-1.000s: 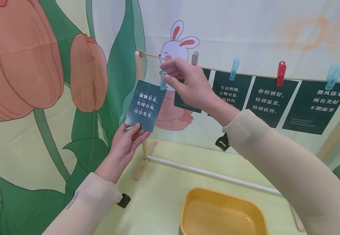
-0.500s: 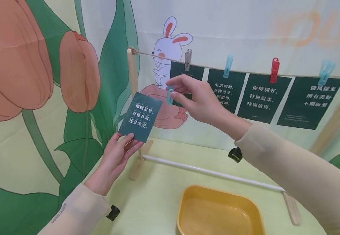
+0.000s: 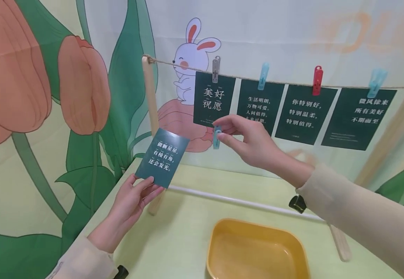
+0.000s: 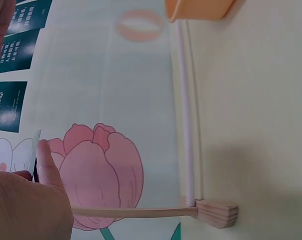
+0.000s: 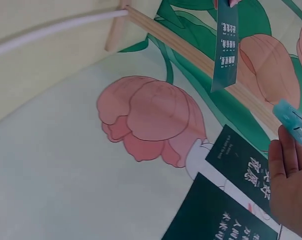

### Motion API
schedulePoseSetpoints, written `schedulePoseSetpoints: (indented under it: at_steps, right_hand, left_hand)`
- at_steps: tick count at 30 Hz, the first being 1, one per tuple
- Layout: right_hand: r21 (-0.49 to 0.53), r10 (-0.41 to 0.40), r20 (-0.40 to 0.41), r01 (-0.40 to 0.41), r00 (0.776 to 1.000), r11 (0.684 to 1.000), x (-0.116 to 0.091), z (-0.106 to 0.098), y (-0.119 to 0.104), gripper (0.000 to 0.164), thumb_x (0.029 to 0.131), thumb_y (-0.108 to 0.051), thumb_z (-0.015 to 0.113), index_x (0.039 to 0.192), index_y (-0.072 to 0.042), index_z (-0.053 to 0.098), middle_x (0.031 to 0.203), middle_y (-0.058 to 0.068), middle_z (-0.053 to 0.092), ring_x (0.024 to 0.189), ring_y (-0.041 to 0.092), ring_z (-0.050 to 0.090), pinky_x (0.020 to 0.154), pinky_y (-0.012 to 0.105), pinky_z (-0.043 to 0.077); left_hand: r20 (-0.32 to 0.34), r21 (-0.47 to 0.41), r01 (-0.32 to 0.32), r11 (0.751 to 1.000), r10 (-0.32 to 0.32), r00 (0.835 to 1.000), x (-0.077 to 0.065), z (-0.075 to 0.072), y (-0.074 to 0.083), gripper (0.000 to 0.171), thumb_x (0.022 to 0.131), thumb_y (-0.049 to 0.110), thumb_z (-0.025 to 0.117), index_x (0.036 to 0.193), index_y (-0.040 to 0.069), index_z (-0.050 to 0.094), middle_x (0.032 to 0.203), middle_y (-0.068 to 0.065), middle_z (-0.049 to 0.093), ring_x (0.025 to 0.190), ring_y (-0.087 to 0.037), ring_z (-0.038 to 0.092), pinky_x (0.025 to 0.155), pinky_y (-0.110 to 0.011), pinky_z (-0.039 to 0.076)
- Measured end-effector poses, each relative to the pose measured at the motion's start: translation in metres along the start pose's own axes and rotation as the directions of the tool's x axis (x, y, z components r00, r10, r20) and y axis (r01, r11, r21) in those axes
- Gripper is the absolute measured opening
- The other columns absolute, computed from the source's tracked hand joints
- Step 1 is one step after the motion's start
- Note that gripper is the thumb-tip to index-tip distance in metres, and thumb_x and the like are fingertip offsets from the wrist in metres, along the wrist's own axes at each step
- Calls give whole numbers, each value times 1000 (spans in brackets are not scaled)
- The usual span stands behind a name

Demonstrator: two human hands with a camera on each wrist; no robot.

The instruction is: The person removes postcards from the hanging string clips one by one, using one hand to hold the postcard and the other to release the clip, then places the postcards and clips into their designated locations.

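Observation:
My left hand point(image 3: 130, 199) holds a dark green card point(image 3: 163, 157) by its lower edge, thumb on the printed face, with white Chinese lettering facing me. In the right wrist view that same card point(image 5: 225, 47) hangs from the fingers at the top. My right hand point(image 3: 250, 139) pinches a light blue clothespin point(image 3: 217, 138) between thumb and fingers, to the right of the card and apart from it. Behind the clothespin, a green card point(image 3: 213, 100) hangs from the twine point(image 3: 177, 65) under a grey clothespin point(image 3: 215, 69).
More green cards point(image 3: 304, 116) hang along the twine, clipped by blue and red clothespins point(image 3: 317, 80). Wooden posts point(image 3: 149, 91) carry the twine, with a white rod point(image 3: 240, 202) low between them. A yellow basin point(image 3: 257, 228) sits on the pale table before the rack.
Both hands have moved down from the twine, the left with its card, the right with the clothespin. The clothespin has drawn away from the held card, and the view has shifted slightly.

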State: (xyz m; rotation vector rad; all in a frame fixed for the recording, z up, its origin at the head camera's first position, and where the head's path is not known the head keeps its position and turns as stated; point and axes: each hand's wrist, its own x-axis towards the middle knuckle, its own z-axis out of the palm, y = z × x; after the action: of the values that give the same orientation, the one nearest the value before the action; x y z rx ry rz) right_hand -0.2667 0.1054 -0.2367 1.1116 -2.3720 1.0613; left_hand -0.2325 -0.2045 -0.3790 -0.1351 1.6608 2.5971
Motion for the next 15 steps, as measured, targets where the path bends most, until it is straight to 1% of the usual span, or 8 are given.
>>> schedulePoseSetpoints:
  at_steps: [4,7,10,15]
  right_hand:
    - [44,45,16,-46,999,998,-13,1,7,27,93,-21,62,118,-27,54,102,-14,59,94,4,57,85,27,45]
    - [71,97,37,-99,995,993,-24,2,12,27,93,-22,62,118,-29,53,102,-14,59,94,5,57,85,28,46]
    - [87,141,55,-145,988,986,-35,5,19,27,93,-22,62,118,-28,54,103,-13,60,94,6,57,85,28,46]
    - [106,201,72,-208,977,972,-55,11,29,26,92,-24,63,117,-26,55,102,-12,60,92,7,58,83,28,47]
  left_hand:
    - [-8,12,23,1000,-23,1000,-6,-6,-8,39,94,11,58,126,9,36,105,-18,53,95,-26,60,88,-38,45]
    - [-15,21,47,999,-46,999,-9,-10,-16,39,94,11,59,125,9,35,106,-19,55,96,-28,60,88,-39,45]
    - [-32,27,75,997,-74,997,-13,-13,-24,39,94,10,59,124,9,35,107,-19,55,97,-30,60,87,-39,46]
    - [-66,44,98,994,-95,993,-21,-15,-42,39,93,7,58,125,7,35,108,-21,54,98,-32,59,86,-39,47]
